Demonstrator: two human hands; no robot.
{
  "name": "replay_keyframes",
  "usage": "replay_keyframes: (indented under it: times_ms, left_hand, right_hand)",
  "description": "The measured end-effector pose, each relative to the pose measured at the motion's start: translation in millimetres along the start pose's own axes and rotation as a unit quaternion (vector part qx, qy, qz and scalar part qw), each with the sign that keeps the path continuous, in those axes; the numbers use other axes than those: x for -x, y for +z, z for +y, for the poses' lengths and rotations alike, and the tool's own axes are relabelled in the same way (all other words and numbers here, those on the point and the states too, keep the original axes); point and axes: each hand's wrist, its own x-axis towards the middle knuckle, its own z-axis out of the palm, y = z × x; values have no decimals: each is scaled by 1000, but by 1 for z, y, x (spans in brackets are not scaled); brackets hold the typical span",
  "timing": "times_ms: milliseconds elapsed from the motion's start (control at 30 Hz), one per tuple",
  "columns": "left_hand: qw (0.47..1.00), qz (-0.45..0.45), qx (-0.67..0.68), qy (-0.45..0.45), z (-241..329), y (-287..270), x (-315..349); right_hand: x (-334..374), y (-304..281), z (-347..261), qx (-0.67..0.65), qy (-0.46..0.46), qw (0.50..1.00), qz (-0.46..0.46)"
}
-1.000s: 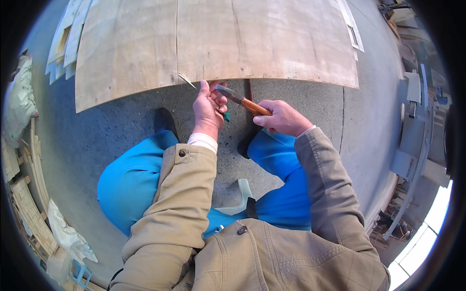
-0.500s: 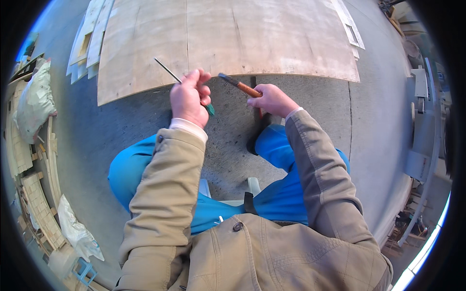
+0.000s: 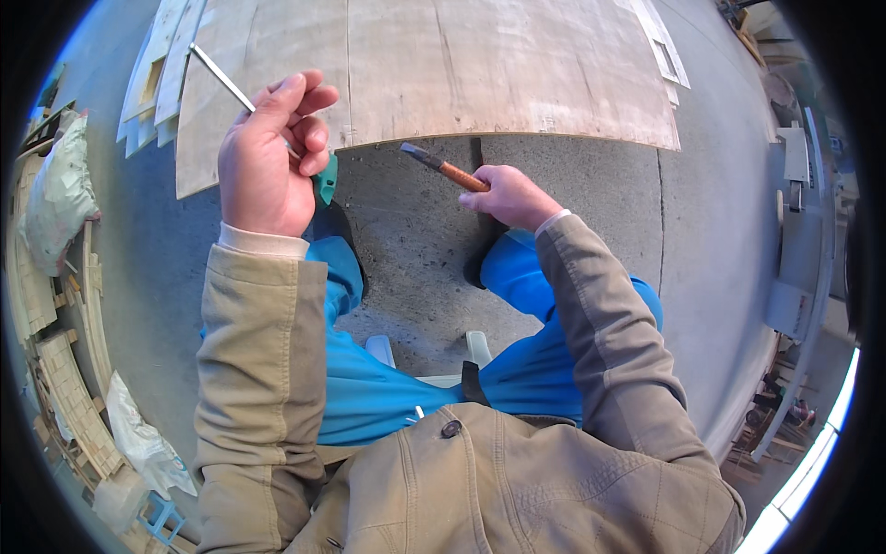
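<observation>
My left hand (image 3: 272, 157) is raised over the near left part of the board, its fingers curled round a screwdriver. The screwdriver's thin metal shaft (image 3: 221, 78) points up and to the left, and its green handle (image 3: 327, 179) shows below the fingers. My right hand (image 3: 512, 194) grips a chisel by its reddish-brown wooden handle (image 3: 464, 176). The chisel's dark metal end (image 3: 421, 156) points up-left, just short of the board's near edge. A broad pale plywood board (image 3: 498, 74) lies in front of me. The two tools are apart.
More pale panels (image 3: 152, 88) stick out from under the plywood on the left. White sacks (image 3: 61, 198) and stacked wood (image 3: 81, 402) line the left side, with a blue plastic stool (image 3: 163, 519) lower down. My feet rest on the concrete floor (image 3: 406, 240) near the board.
My left hand has moved left and upward with the screwdriver, away from the chisel. My right hand has shifted only slightly left, still gripping the chisel. My left leg has moved inward.
</observation>
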Motion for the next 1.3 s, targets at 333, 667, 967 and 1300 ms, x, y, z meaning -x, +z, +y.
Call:
replay_keyframes:
  times_ms: [333, 667, 967, 1300]
  left_hand:
    - [999, -37, 0, -5, 12, 0, -1]
    - [999, -44, 4, -7, 15, -3, 2]
    - [999, -48, -7, -12, 15, 0, 3]
    - [998, -44, -47, 9, 9, -2, -3]
  right_hand:
    - [12, 22, 2, -179, 102, 979, 4]
    - [15, 33, -12, -291, 116, 949, 15]
    - [12, 43, -13, -198, 37, 979, 14]
    - [8, 24, -4, -231, -4, 966, 118]
